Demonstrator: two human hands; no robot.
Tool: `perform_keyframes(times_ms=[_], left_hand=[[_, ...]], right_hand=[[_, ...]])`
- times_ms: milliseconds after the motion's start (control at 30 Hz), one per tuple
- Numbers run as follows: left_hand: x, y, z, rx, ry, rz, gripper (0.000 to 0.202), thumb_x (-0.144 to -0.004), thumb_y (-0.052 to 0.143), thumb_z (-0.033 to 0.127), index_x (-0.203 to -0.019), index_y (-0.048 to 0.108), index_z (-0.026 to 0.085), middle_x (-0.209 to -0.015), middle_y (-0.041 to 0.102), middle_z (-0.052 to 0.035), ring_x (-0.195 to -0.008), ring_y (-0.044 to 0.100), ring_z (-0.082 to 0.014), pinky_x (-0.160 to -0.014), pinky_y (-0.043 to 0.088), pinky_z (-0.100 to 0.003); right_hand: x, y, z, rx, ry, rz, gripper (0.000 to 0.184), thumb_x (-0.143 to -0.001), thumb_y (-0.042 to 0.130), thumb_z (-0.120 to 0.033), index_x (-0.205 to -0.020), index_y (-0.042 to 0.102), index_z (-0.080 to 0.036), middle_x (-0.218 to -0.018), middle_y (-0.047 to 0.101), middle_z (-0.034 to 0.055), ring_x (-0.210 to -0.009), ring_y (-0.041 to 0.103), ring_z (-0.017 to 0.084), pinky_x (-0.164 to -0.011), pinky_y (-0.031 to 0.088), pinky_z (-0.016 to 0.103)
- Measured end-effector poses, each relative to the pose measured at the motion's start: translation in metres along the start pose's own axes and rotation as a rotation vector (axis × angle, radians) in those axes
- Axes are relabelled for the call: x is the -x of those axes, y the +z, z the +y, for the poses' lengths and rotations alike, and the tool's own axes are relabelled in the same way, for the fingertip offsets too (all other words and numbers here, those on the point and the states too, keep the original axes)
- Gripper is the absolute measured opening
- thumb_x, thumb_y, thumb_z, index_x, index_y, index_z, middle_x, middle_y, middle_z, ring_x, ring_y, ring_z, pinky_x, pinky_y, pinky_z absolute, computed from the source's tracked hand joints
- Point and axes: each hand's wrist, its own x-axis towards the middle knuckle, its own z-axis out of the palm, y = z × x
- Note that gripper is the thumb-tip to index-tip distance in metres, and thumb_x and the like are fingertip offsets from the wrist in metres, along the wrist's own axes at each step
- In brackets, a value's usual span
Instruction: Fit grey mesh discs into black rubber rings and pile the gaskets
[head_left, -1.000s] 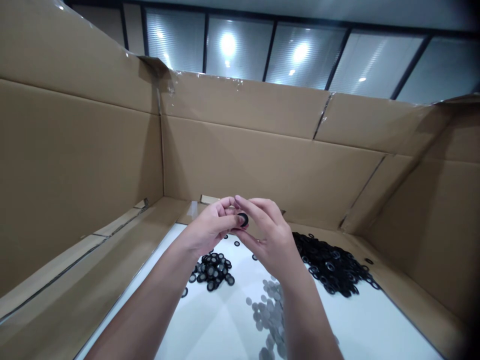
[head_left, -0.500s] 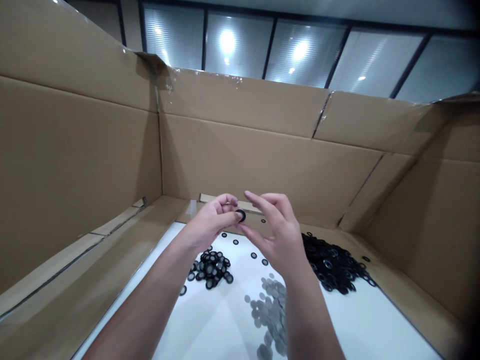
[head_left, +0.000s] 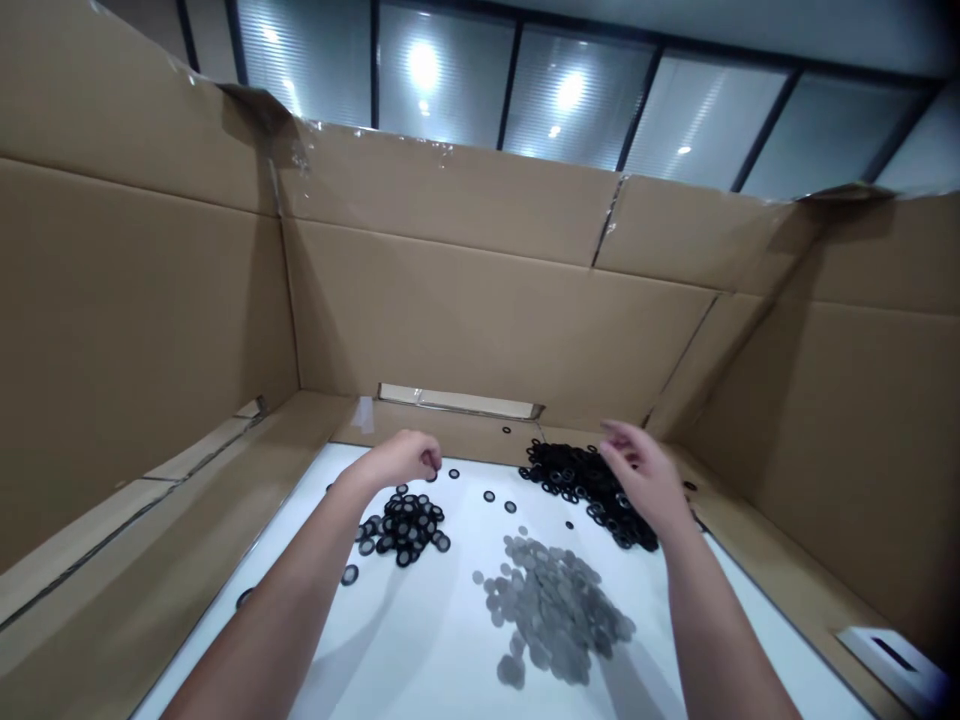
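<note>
My left hand is over the back left of the white board, its fingers curled closed. Whatever they may hold is hidden. Below it lies a heap of black rings with grey discs in their centres. Several similar ringed discs are scattered nearby, one just under my fingertips. My right hand, slightly blurred, hovers at the pile of plain black rings with thumb and fingers apart. Nothing shows between them. A spread of loose grey discs lies between my forearms.
Tall cardboard walls enclose the board at the back and both sides. A cardboard strip with a pale top runs along the back wall's foot. At the lower right is a white box with a dark slot.
My hands were close together at a black ring in my left fingers. They have parted, the left moving down and left, the right to the ring pile. The view has shifted slightly right.
</note>
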Motion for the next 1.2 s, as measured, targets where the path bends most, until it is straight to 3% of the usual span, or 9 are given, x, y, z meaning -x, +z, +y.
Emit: perform_keyframes(times_ms=[167, 367, 500, 600, 700, 800, 967, 1100, 1200], left_hand=[[-0.008, 0.014, -0.017, -0.182, -0.012, -0.248, 0.018, -0.062, 0.071, 0.019, -0.079, 0.076, 0.024, -0.083, 0.076, 0.0006, -0.076, 0.07, -0.0208, -0.06, 0.046, -0.024], [-0.008, 0.02, -0.01, -0.362, -0.013, -0.202, 0.028, -0.078, 0.062, 0.023, -0.103, 0.074, 0.024, -0.118, 0.071, -0.0078, -0.098, 0.068, -0.0262, -0.075, 0.05, -0.03], [-0.005, 0.043, 0.017, -0.39, 0.074, -0.29, 0.032, -0.084, 0.057, 0.023, -0.113, 0.071, 0.026, -0.119, 0.07, -0.0068, -0.103, 0.067, -0.0247, -0.081, 0.05, -0.03], [-0.001, 0.069, 0.036, -0.391, 0.142, -0.479, 0.032, -0.076, 0.068, 0.027, -0.107, 0.073, 0.03, -0.111, 0.073, -0.002, -0.096, 0.069, -0.0231, -0.073, 0.051, -0.028], [0.002, 0.091, 0.047, -0.435, 0.132, -0.564, 0.041, -0.067, 0.075, 0.028, -0.107, 0.074, 0.027, -0.112, 0.072, -0.0051, -0.09, 0.069, -0.0269, -0.065, 0.051, -0.03], [0.003, 0.104, 0.052, -0.474, 0.101, -0.552, 0.04, -0.064, 0.073, 0.02, -0.105, 0.074, 0.023, -0.114, 0.071, -0.0088, -0.086, 0.069, -0.0277, -0.063, 0.052, -0.032], [0.002, 0.11, 0.057, -0.494, 0.058, -0.524, 0.027, -0.062, 0.068, 0.009, -0.087, 0.075, 0.018, -0.098, 0.074, -0.0088, -0.074, 0.068, -0.0251, -0.063, 0.054, -0.033], [0.002, 0.11, 0.057, -0.473, 0.071, -0.487, 0.031, -0.063, 0.068, 0.007, -0.092, 0.074, 0.018, -0.104, 0.073, -0.0094, -0.083, 0.069, -0.0282, -0.067, 0.054, -0.035], [0.003, 0.105, 0.057, -0.426, 0.09, -0.454, 0.027, -0.063, 0.073, 0.01, -0.089, 0.073, 0.019, -0.099, 0.074, -0.0093, -0.084, 0.07, -0.0301, -0.068, 0.054, -0.036]], right_hand=[[0.042, 0.047, 0.059, 0.249, 0.113, -0.248, 0.024, -0.089, 0.058, -0.026, -0.103, 0.075, -0.018, -0.097, 0.07, 0.0092, -0.089, 0.068, 0.024, -0.079, 0.052, 0.033], [0.057, 0.087, 0.065, 0.499, 0.183, -0.34, 0.021, -0.092, 0.06, -0.023, -0.106, 0.075, -0.018, -0.109, 0.069, 0.0126, -0.108, 0.061, 0.03, -0.087, 0.043, 0.037], [0.055, 0.089, 0.063, 0.583, 0.217, -0.351, 0.018, -0.097, 0.058, -0.024, -0.106, 0.072, -0.018, -0.109, 0.068, 0.0086, -0.108, 0.059, 0.026, -0.09, 0.042, 0.038], [0.056, 0.087, 0.062, 0.614, 0.237, -0.336, 0.018, -0.097, 0.058, -0.026, -0.105, 0.072, -0.017, -0.108, 0.068, 0.0084, -0.105, 0.06, 0.026, -0.089, 0.041, 0.039], [0.058, 0.085, 0.059, 0.605, 0.23, -0.317, 0.018, -0.096, 0.058, -0.025, -0.102, 0.074, -0.02, -0.107, 0.069, 0.0103, -0.105, 0.059, 0.027, -0.085, 0.039, 0.036], [0.059, 0.083, 0.054, 0.569, 0.219, -0.286, 0.018, -0.096, 0.058, -0.025, -0.1, 0.075, -0.02, -0.107, 0.069, 0.0117, -0.105, 0.059, 0.027, -0.085, 0.037, 0.036], [0.062, 0.077, 0.042, 0.414, 0.194, -0.217, 0.019, -0.095, 0.054, -0.023, -0.094, 0.073, -0.018, -0.104, 0.069, 0.0131, -0.102, 0.057, 0.028, -0.089, 0.037, 0.04], [0.061, 0.072, 0.028, 0.163, 0.164, -0.182, 0.021, -0.094, 0.052, -0.028, -0.093, 0.071, -0.018, -0.102, 0.069, 0.0116, -0.101, 0.059, 0.028, -0.091, 0.041, 0.041], [0.059, 0.07, 0.009, -0.078, 0.156, -0.192, 0.029, -0.094, 0.049, -0.039, -0.095, 0.069, -0.018, -0.096, 0.07, 0.0101, -0.088, 0.063, 0.024, -0.079, 0.048, 0.035]])
